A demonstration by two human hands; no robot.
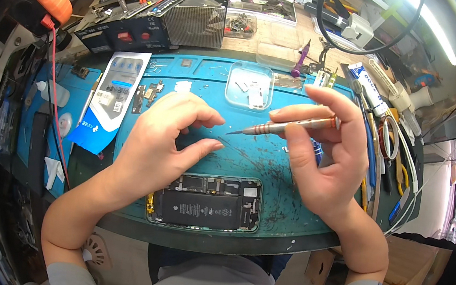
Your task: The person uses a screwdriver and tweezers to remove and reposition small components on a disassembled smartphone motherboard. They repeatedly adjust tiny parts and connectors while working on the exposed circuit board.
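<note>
White pieces point(256, 97) in tray point(252, 72), tool point(274, 128) handheld

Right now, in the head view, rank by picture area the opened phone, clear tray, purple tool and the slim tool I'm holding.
Largest to smallest:
Opened phone
Clear tray
Slim tool, partly hidden by fingers
Purple tool
True sizes may differ.
</note>
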